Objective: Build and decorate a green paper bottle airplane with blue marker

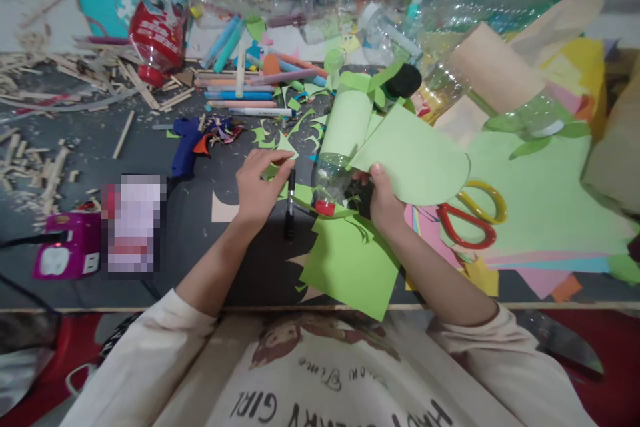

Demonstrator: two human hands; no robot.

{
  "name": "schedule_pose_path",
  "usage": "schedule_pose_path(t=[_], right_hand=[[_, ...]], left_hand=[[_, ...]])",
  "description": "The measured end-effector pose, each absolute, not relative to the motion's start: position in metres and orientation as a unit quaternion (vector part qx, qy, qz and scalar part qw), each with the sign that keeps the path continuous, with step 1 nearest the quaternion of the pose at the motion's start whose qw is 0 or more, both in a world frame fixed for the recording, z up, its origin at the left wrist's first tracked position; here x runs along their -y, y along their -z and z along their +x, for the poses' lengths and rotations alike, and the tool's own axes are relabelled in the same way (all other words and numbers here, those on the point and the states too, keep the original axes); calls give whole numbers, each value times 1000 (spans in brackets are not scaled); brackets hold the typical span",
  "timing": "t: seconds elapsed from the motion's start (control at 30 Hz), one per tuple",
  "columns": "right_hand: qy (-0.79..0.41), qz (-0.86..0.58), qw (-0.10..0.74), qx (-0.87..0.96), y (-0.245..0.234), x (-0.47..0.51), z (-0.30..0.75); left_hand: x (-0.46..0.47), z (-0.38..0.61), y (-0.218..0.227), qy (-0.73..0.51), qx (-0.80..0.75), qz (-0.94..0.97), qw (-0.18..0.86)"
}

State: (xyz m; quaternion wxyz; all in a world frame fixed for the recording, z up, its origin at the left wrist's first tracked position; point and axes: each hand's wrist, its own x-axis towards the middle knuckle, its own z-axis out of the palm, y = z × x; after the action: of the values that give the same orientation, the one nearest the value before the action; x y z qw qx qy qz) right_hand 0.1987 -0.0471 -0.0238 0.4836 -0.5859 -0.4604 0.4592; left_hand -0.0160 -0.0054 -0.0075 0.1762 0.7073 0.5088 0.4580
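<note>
My right hand (386, 197) grips a light green paper piece (420, 153) with one rounded end, thumb on top and fingers underneath. My left hand (260, 187) is closed in a pinch, with a small pale green paper scrap (287, 145) at its fingertips. Just below those fingertips a black marker (290, 210) lies on the dark table. Between my hands is a clear plastic bottle (333, 170) with a red cap, partly wrapped in light green paper. Scissors (467, 223) with red and yellow handles lie right of my right hand, their blades hidden.
Bright green paper (355, 267) lies near the table's front edge. Left are a blue glue gun (186, 143), a phone (135, 223), a purple box (67, 247) and wood sticks (50, 167). Pens (245, 93), a red-labelled bottle (157, 27) and clear bottles stand or lie behind.
</note>
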Motion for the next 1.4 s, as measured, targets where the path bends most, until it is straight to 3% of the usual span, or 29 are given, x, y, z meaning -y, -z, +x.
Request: schedule_pose_path(t=[0.1,0.3,0.43,0.7,0.87,1.0,1.4], right_hand=[[-444,-600,507,431,15,45,196],[-527,-537,523,401,4,37,193],[-543,-523,524,396,1,35,192],[-557,-524,546,342,0,30,191],[-579,-514,555,305,-1,28,189],[-596,-511,540,304,1,27,189],[-625,-503,511,308,-2,23,192]], left_hand=[[-6,-27,6,-456,-500,718,164],[-31,-90,-11,-430,-668,607,-12],[-32,-122,-16,-311,-758,572,42],[-37,-128,-9,-208,-816,523,132],[-35,-111,-31,-205,-825,506,143],[-23,-80,-41,-288,-766,557,140],[9,-39,11,-320,-667,660,132]])
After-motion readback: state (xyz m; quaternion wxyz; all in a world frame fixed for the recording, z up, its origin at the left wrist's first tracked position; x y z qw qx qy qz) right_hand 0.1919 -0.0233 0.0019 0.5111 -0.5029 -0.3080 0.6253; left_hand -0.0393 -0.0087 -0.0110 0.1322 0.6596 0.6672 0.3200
